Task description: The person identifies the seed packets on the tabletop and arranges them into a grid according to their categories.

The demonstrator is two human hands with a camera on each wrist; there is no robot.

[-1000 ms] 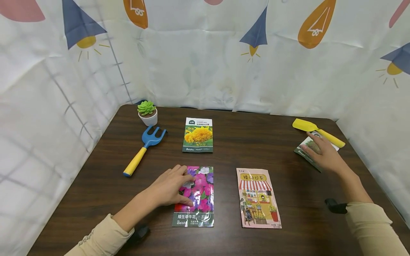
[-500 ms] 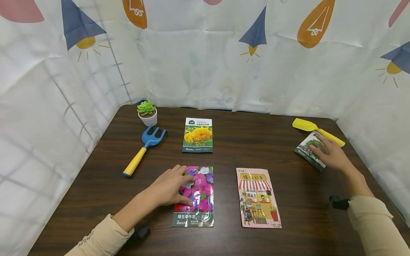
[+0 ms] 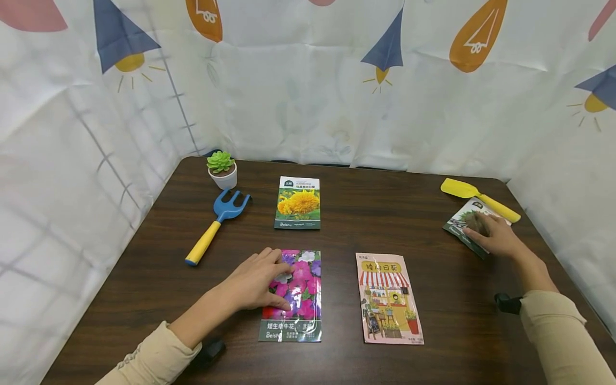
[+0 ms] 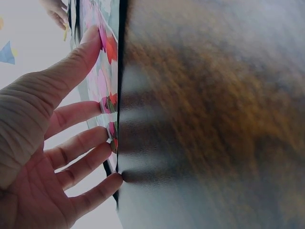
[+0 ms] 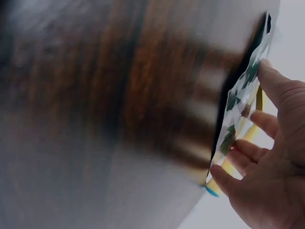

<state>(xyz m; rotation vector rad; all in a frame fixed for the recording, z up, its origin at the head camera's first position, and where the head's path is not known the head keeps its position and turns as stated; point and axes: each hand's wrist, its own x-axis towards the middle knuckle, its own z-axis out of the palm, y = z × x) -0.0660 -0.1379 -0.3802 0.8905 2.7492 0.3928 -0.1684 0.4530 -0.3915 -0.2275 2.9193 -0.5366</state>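
Observation:
My left hand [image 3: 255, 280] rests its fingertips on a seed packet with pink and purple flowers [image 3: 303, 294], which lies flat at the front left. In the left wrist view its fingers are spread and loosely bent, with the little finger [image 4: 102, 191] down at the tabletop. Over at the far right, my right hand [image 3: 498, 238] touches a green-and-white seed packet [image 3: 462, 222], covering part of its front. The right wrist view has the thumb [image 5: 274, 78] and fingers spread against that packet's face [image 5: 236, 102], not curled round it.
A yellow toy shovel [image 3: 481, 198] lies beside the right packet. Between the hands are a pink packet [image 3: 390, 299] and a yellow-flower packet [image 3: 297, 203]. A blue fork with yellow handle [image 3: 216, 224] and a potted succulent [image 3: 223, 170] stand left. Curtains enclose the dark table [image 3: 375, 214].
My right hand has drawn back from the upper part of the green-and-white packet toward its right edge and lower half. The left hand and the other packets stay where they were.

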